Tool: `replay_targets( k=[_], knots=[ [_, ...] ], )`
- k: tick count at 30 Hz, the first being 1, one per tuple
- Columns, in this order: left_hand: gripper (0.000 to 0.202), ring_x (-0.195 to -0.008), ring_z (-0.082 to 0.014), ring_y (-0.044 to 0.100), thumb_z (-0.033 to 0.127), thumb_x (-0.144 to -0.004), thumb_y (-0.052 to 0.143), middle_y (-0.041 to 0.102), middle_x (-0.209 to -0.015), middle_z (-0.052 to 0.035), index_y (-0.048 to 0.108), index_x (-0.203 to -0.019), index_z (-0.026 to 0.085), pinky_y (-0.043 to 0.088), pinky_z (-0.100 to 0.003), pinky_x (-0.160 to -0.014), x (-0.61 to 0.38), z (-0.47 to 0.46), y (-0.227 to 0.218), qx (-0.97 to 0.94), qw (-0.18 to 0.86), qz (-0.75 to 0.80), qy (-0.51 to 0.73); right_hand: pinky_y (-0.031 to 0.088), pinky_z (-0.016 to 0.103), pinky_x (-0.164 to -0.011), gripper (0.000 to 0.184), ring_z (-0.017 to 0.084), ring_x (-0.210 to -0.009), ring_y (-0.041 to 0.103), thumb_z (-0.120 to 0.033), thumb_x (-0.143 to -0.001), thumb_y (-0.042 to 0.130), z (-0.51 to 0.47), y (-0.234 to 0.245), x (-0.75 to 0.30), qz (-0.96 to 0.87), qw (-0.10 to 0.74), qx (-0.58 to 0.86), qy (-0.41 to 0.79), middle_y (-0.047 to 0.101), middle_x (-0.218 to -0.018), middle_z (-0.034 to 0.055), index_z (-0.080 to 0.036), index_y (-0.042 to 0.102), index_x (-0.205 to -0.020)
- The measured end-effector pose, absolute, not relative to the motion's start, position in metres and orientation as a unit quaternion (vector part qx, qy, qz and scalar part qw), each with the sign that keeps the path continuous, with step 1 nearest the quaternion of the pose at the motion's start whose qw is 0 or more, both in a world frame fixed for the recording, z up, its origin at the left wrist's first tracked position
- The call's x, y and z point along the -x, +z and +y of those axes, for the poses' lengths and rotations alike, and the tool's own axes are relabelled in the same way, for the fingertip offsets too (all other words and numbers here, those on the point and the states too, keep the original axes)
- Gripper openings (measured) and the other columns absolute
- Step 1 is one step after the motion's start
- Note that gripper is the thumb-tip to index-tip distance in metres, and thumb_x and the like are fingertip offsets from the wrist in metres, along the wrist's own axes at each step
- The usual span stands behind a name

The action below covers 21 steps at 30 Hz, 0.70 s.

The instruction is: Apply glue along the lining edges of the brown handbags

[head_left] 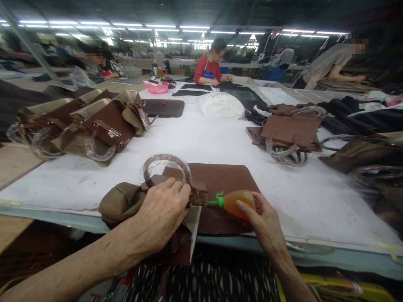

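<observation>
At the table's front edge my left hand (166,209) is closed on a brown handbag (185,241) that lies tilted, its olive cloth part (121,201) bulging out on the left. A plastic-wrapped handle (166,159) loops up beyond my knuckles. My right hand (267,218) grips an amber glue bottle (241,201) held sideways. Its thin green nozzle points left, with the tip at a strap end by my left fingers; whether it touches I cannot tell. Under the bag and bottle lies a flat brown panel (220,176). My left fingertips are partly hidden.
Several brown bags (107,126) stand at the left. More bag pieces (291,130) lie at the right beside olive cloth (365,155). A white plastic bag (220,105) and a pink basin (157,87) are farther back. A co-worker in red (209,67) works across the table.
</observation>
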<state>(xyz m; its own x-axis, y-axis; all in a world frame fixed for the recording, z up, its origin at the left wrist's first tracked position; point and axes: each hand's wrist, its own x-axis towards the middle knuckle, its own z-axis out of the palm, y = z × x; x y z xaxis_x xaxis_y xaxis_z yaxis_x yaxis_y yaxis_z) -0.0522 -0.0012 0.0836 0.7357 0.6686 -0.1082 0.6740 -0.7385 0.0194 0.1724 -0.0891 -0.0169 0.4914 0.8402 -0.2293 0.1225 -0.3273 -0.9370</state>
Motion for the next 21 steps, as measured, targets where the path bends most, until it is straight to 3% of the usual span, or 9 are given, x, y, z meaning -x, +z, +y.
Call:
replay_targets(
  k=[6, 13, 21],
  knots=[
    [0.007, -0.081, -0.0225, 0.051, 0.016, -0.079, 0.046, 0.058, -0.086, -0.0074, 0.052, -0.084, 0.016, 0.043, -0.034, -0.065, 0.05, -0.005, 0.083, -0.927, 0.037, 0.369, -0.057, 0.051, 0.029, -0.049, 0.043, 0.027, -0.082, 0.059, -0.046, -0.071, 0.065, -0.092, -0.011, -0.171, -0.352, 0.459, 0.724, 0.374, 0.062, -0.088, 0.0054, -0.019, 0.055, -0.103],
    [0.011, -0.083, -0.023, 0.051, 0.015, -0.078, 0.047, 0.059, -0.088, -0.0075, 0.053, -0.087, 0.016, 0.042, -0.034, -0.066, 0.052, -0.009, 0.078, -0.924, 0.045, 0.374, -0.06, 0.047, 0.027, -0.04, 0.042, 0.025, -0.072, 0.059, -0.05, -0.07, 0.063, -0.089, -0.001, -0.175, -0.34, 0.455, 0.721, 0.396, 0.063, -0.083, 0.0053, -0.018, 0.057, -0.097],
    [0.014, -0.085, -0.0236, 0.051, 0.016, -0.079, 0.046, 0.059, -0.09, -0.0077, 0.054, -0.09, 0.016, 0.043, -0.036, -0.069, 0.052, -0.007, 0.079, -0.923, 0.057, 0.377, -0.055, 0.046, 0.026, -0.044, 0.039, 0.023, -0.068, 0.057, -0.049, -0.073, 0.063, -0.099, 0.003, -0.17, -0.33, 0.479, 0.708, 0.4, 0.062, -0.081, 0.0046, -0.018, 0.055, -0.096]
  ],
)
